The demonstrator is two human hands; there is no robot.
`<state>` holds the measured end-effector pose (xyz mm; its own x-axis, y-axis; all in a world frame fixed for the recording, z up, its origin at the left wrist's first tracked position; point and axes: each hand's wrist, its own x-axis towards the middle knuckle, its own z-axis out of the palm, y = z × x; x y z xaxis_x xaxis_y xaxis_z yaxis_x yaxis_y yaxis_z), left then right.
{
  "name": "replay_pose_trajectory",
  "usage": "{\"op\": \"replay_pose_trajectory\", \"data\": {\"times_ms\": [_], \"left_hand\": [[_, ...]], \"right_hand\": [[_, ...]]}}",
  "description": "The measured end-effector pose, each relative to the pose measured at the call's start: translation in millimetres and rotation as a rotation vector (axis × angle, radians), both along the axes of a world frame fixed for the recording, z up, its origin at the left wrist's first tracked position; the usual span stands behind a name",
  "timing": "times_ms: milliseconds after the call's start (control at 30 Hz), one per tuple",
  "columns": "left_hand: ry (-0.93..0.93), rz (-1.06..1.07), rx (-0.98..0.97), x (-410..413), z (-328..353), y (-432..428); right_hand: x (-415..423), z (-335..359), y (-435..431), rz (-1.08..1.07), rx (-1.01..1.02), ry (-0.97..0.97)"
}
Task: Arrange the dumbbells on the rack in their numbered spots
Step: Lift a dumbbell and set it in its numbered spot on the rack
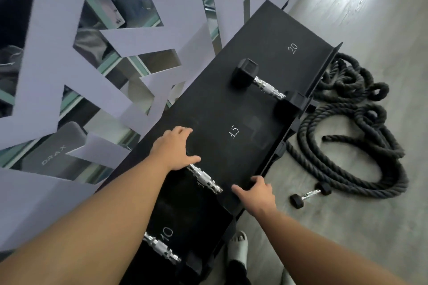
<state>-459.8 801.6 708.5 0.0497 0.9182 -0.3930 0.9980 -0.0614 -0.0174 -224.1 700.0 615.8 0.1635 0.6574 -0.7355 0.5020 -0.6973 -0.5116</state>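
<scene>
- The dumbbell being placed (205, 178) lies on the black rack shelf (243, 58), its chrome handle showing between the two hands, just short of the chalked "15" mark (234, 131) on the near side.
- The left hand (172, 150) lies over the far head of that dumbbell, palm down, fingers loosely curved and thumb stretched toward the handle; whether it grips the head or only rests on it I cannot tell.
- The right hand (257, 194) sits at the near head by the shelf's front lip, fingers curled over the edge, thumb spread toward the handle; the head itself is hidden in the dark.
- Judged from this, the step in hand is seating or nudging this dumbbell into its spot beside the "15" mark.
- Beyond the "15" mark, a larger hex dumbbell (266, 83) rests between it and the "20" mark (292, 48).
- Nearer than the "15" mark, another dumbbell's chrome handle (162, 250) lies by the "10" mark (167, 233).
- Off the rack, to the right of the "15" mark, a small dumbbell (310, 195) lies on the grey floor beside a coiled battle rope (356, 136).
- The next move likely calls for letting go, then turning to the floor and lifting that small dumbbell to its own number, which is not in sight here.
</scene>
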Motion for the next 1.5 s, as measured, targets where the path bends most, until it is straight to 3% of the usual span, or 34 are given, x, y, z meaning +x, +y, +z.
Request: {"op": "replay_pose_trajectory", "data": {"times_ms": [200,367,733,1267,1500], "left_hand": [[-0.012,0.058,-0.214,-23,-48,20],[-0.036,0.063,-0.262,-29,-56,31],[0.026,0.139,-0.300,-19,-55,34],[0.085,0.154,-0.312,-13,-47,32],[0.047,0.194,-0.280,-18,-55,26]], "right_hand": [[-32,-32,4,-0.054,-0.143,0.034],[-50,-34,13,-0.083,-0.188,0.022],[-55,-40,18,-0.113,-0.216,-0.030],[-28,-30,28,0.081,-0.195,0.002],[-37,-37,9,-0.026,-0.093,0.024]]}}
